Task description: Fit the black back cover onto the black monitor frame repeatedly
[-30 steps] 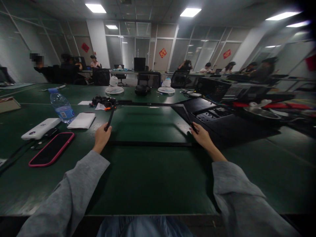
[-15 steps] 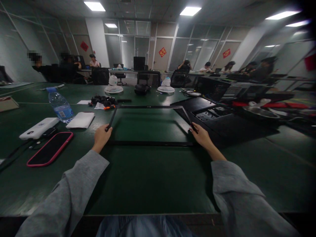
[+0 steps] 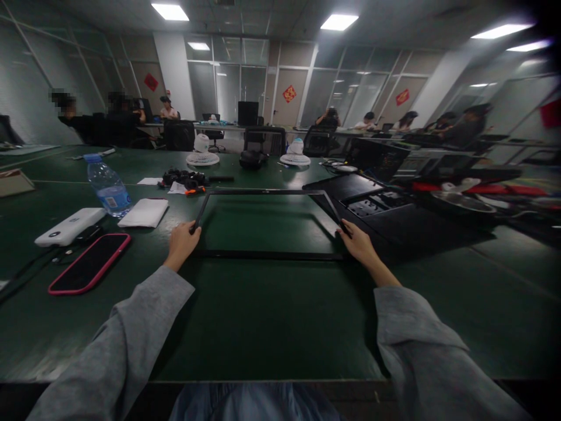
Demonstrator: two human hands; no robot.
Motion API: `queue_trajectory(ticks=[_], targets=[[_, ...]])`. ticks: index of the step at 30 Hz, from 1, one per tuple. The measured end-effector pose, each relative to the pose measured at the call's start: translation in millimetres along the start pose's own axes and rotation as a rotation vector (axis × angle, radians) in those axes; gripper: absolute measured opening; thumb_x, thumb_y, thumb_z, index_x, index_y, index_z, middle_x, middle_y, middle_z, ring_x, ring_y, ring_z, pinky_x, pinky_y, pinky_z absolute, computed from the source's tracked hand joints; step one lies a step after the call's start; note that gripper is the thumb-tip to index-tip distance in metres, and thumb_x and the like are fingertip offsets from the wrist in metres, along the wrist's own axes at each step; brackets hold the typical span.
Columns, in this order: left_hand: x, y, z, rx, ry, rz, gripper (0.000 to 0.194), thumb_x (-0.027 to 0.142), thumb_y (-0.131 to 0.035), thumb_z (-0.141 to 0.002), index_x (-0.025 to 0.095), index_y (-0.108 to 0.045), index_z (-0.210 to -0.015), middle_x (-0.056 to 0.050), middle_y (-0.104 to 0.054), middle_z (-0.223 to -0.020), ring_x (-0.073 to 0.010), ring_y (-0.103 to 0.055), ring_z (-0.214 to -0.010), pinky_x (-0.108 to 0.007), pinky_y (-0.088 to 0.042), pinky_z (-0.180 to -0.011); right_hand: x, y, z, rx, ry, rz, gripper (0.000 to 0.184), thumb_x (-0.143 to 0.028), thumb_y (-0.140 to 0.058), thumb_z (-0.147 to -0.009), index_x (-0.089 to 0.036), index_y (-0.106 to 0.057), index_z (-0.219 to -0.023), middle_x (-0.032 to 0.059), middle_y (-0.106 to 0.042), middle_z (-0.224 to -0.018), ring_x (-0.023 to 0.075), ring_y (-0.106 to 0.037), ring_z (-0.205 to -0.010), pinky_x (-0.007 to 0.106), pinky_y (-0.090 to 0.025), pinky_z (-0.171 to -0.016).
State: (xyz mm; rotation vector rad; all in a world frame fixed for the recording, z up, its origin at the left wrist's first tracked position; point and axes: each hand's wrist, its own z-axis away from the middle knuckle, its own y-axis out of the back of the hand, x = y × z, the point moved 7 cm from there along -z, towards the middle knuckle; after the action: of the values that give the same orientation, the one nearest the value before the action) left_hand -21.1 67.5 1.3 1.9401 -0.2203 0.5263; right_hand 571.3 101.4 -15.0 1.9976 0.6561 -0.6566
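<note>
Table [image 3: 263,327]: dark green. Frame [image 3: 272,255]: black. Phone case [image 3: 106,268]: pink-red. Sleeves [image 3: 118,333]: grey. Bottle cap [image 3: 92,158]: blue.

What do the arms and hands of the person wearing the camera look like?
The left arm wears a long, plain grey cloth sleeve, wrinkled and loose; the right arm has a matching grey cloth sleeve. The left hand and right hand wear no gloves.

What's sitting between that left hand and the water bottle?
A flat white pad, perhaps paper or cloth, lies between the left hand, which grips the black frame, and the water bottle; the head view shows it.
</note>
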Motion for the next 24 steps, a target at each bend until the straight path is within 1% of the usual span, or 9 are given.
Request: queue_trajectory(ticks=[3, 5, 7, 9, 11, 14, 18, 22, 24], targets=[[8, 4.3, 2, 0.061, -0.066, 0.025, 0.047, 0.039, -0.055, -0.095, 0.014, -0.07, -0.132, -0.018, -0.067, -0.131, -0.0329, -0.062, -0.12, -0.048, -0.047, -0.107, 0, 1, 0, 0.006, 0.011, 0.028, 0.054, -0.036, -0.063, -0.085, -0.014, -0.066, -0.135, 0.0187, -0.069, -0.133, 0.0349, -0.065, -0.127, 0.053, -0.049, -0.112], [20, 6.8, 6, 0.072, -0.16, 0.069, 0.048, 0.044, -0.055, -0.096, 0.018, -0.068, -0.134, -0.016, -0.063, -0.139, -0.0333, -0.057, -0.128, -0.05, -0.045, -0.109, 2, 1, -1, 0.011, 0.007, 0.037, 0.053, -0.035, -0.062, -0.086, -0.014, -0.066, -0.135, 0.0183, -0.069, -0.134, 0.0349, -0.065, -0.127, 0.053, -0.049, -0.112], [36, 5.2, 14, -0.004, -0.276, 0.114, 0.05, 0.051, -0.055, -0.097, 0.022, -0.068, -0.134, -0.013, -0.062, -0.142, -0.0326, -0.054, -0.132, -0.052, -0.043, -0.111, 5, 2, -2, 0.005, 0.0, 0.048, 0.054, -0.033, -0.062, -0.086, -0.014, -0.065, -0.136, 0.0188, -0.068, -0.136, 0.0353, -0.063, -0.129, 0.053, -0.047, -0.112], [50, 0.6, 24, -0.138, -0.38, 0.139, 0.049, 0.058, -0.056, -0.096, 0.027, -0.071, -0.13, -0.009, -0.064, -0.14, -0.0317, -0.053, -0.133, -0.053, -0.042, -0.111, 8, 2, -3, -0.005, -0.012, 0.053, 0.054, -0.032, -0.062, -0.086, -0.012, -0.065, -0.136, 0.0201, -0.066, -0.137, 0.036, -0.062, -0.13, 0.054, -0.046, -0.113], [58, -2.6, 34, -0.247, -0.44, 0.134, 0.05, 0.065, -0.06, -0.091, 0.031, -0.073, -0.125, -0.007, -0.065, -0.14, -0.0325, -0.052, -0.133, -0.056, -0.041, -0.11, 11, 3, -4, -0.008, -0.04, 0.029, 0.054, -0.032, -0.064, -0.085, -0.012, -0.065, -0.135, 0.0205, -0.066, -0.137, 0.036, -0.063, -0.13, 0.053, -0.046, -0.113], [62, -3.1, 41, -0.316, -0.463, 0.123, 0.048, 0.068, -0.069, -0.083, 0.033, -0.077, -0.115, -0.006, -0.066, -0.139, -0.0338, -0.054, -0.132, -0.057, -0.041, -0.108, 14, 3, -4, 0.005, -0.088, -0.06, 0.054, -0.032, -0.07, -0.082, -0.016, -0.067, -0.133, 0.0181, -0.068, -0.135, 0.0342, -0.064, -0.128, 0.053, -0.047, -0.112], [58, -0.5, 38, -0.316, -0.442, 0.187, 0.04, 0.064, -0.073, -0.081, 0.029, -0.078, -0.101, -0.005, -0.072, -0.125, -0.0303, -0.062, -0.12, -0.048, -0.046, -0.101, 15, 3, -3, 0.001, -0.159, -0.2, 0.053, -0.035, -0.075, -0.076, -0.017, -0.068, -0.126, 0.0155, -0.071, -0.131, 0.0314, -0.065, -0.128, 0.053, -0.048, -0.111], [53, 0.0, 34, -0.307, -0.385, 0.211, 0.044, 0.067, -0.07, -0.081, 0.029, -0.078, -0.101, -0.006, -0.076, -0.111, -0.0299, -0.066, -0.109, -0.045, -0.048, -0.094, 8, 3, 3, -0.032, -0.261, -0.348, 0.049, -0.029, -0.079, -0.07, -0.018, -0.068, -0.116, 0.013, -0.076, -0.112, 0.0294, -0.071, -0.115, 0.051, -0.053, -0.107], [51, -0.5, 33, -0.307, -0.361, 0.221, 0.046, 0.069, -0.07, -0.08, 0.029, -0.078, -0.101, -0.007, -0.077, -0.108, -0.03, -0.067, -0.106, -0.044, -0.048, -0.092, 2, 3, 7, -0.072, -0.327, -0.429, 0.045, -0.029, -0.079, -0.071, -0.018, -0.068, -0.113, 0.0121, -0.077, -0.103, 0.0282, -0.073, -0.108, 0.047, -0.056, -0.103]])
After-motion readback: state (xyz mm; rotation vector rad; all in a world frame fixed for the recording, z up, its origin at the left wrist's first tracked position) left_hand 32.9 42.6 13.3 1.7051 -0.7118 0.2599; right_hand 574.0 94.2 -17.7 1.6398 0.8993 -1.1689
